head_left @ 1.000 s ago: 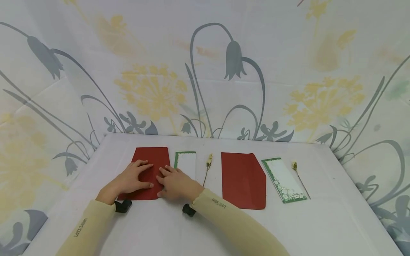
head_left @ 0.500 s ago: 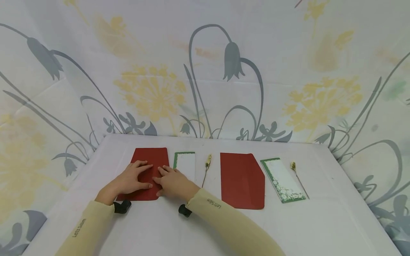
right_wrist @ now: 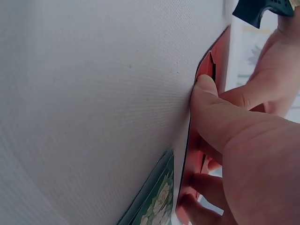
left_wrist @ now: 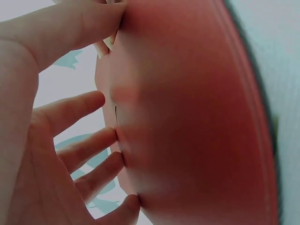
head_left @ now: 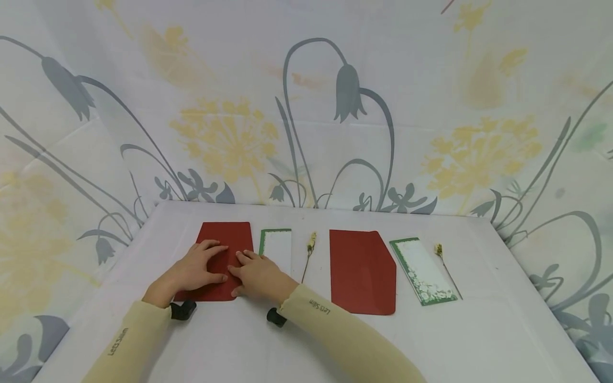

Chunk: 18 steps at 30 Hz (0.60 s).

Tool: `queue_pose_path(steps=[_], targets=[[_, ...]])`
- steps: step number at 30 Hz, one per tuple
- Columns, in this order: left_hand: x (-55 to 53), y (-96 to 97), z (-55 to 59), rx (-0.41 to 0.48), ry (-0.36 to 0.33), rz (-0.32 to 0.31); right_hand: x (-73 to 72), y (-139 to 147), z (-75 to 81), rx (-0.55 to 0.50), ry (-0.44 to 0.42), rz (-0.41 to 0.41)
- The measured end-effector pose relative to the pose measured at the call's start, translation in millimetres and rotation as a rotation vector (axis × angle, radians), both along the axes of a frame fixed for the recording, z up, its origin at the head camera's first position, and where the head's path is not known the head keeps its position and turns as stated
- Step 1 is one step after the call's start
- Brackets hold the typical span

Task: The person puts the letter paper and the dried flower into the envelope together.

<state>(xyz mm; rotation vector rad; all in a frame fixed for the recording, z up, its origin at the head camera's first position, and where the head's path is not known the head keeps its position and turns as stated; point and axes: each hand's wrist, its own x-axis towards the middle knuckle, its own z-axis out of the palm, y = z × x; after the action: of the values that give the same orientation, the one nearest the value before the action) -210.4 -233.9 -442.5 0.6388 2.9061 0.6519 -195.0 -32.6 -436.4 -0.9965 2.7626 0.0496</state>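
Note:
A red envelope [head_left: 225,234] lies flat at the left of the white table. My left hand [head_left: 195,267] rests on its left half with fingers spread; in the left wrist view the fingertips [left_wrist: 110,134] touch the red paper. On the envelope's right edge lies my right hand [head_left: 263,276], its fingers reaching inward over the paper. The right wrist view has the right thumb [right_wrist: 206,86] against the envelope's edge and the other fingers on the red surface. Just right of it, a white card with a green border [head_left: 278,244] is partly hidden by the right hand.
A dried flower [head_left: 308,255] lies beyond the right forearm. Farther right are a second red envelope [head_left: 363,271], a slanted green-bordered card [head_left: 421,271] and another dried flower [head_left: 446,263]. A floral cloth [head_left: 230,138] hangs behind the white table [head_left: 479,340].
My right hand has slid slightly left over the envelope in the first half second, then stays nearly still. The left hand keeps its place. Nothing else has moved on the table.

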Motion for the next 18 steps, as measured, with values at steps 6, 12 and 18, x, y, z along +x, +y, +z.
queue_pose_path(steps=[6, 12, 18], targets=[[2.3, 4.1, 2.7, -0.021, 0.017, 0.019, -2.6, 0.4, -2.4, -0.026, -0.032, -0.019], [3.0, 6.2, 4.4, -0.031, 0.06, 0.01, -4.8, 0.2, -1.9, -0.028, -0.047, -0.029], [2.9, 6.5, 4.6, -0.038, 0.064, -0.018, -4.4, 0.1, -1.0, -0.017, -0.044, -0.019]])
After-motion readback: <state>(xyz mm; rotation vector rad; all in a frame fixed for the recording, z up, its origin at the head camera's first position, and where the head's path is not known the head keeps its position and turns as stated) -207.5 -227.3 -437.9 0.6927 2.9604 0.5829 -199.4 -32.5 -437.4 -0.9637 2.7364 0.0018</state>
